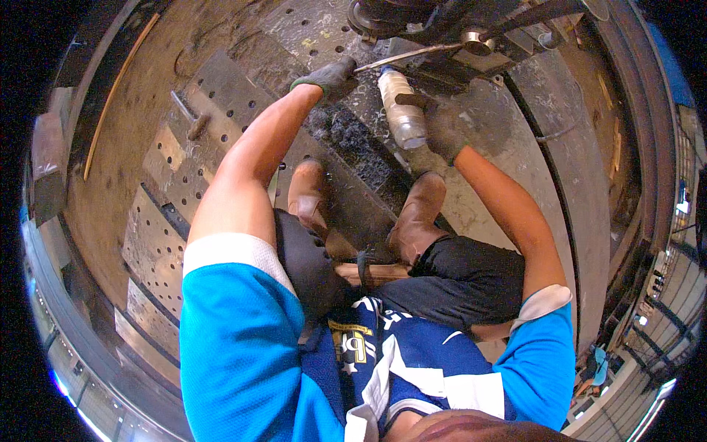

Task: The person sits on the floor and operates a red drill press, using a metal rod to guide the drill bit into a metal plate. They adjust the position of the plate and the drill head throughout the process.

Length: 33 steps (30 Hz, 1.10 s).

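My left hand [335, 79], in a dark glove with a green cuff, is closed round the near end of a thin metal rod [409, 56]. The rod runs right to a round metal hub [477, 41] on a dark machine [442, 22]. My right hand [444, 127], also in a dark glove, grips a plastic bottle [398, 96]. Tan wrapping covers most of the bottle, and its clear end tilts toward me. Its blue-tipped far end is just under the rod. I cannot tell whether the two touch.
Perforated metal plates [155, 228] cover the floor at left, with a short metal bar [188, 114] on them. Dark metal shavings [357, 144] are heaped beyond my boots [308, 193]. A black cable [549, 158] runs along the right. Another person [595, 368] is far off at lower right.
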Each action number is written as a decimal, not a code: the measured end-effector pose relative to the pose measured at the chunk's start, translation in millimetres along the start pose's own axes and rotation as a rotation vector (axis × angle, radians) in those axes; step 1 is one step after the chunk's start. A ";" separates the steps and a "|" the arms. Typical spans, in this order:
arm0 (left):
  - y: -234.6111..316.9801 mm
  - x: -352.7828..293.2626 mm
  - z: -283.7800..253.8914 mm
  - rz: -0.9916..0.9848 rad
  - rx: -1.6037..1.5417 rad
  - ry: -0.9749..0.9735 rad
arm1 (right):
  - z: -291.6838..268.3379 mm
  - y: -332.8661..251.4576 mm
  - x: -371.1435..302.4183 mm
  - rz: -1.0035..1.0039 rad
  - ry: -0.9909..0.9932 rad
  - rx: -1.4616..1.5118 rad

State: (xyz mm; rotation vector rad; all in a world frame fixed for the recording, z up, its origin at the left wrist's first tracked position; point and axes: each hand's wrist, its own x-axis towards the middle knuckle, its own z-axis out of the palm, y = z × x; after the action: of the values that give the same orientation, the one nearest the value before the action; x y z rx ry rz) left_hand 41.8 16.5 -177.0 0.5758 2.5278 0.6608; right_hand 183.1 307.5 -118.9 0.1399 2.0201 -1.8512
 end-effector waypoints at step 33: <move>14.9 -1.8 -1.7 0.034 -0.020 0.000 | -8.8 25.9 8.6 0.127 -0.050 0.262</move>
State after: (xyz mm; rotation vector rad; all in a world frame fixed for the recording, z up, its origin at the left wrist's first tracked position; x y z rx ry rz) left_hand 46.4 26.9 -167.1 0.6134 2.5136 0.6981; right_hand 181.9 317.5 -145.7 0.2837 1.6873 -2.0087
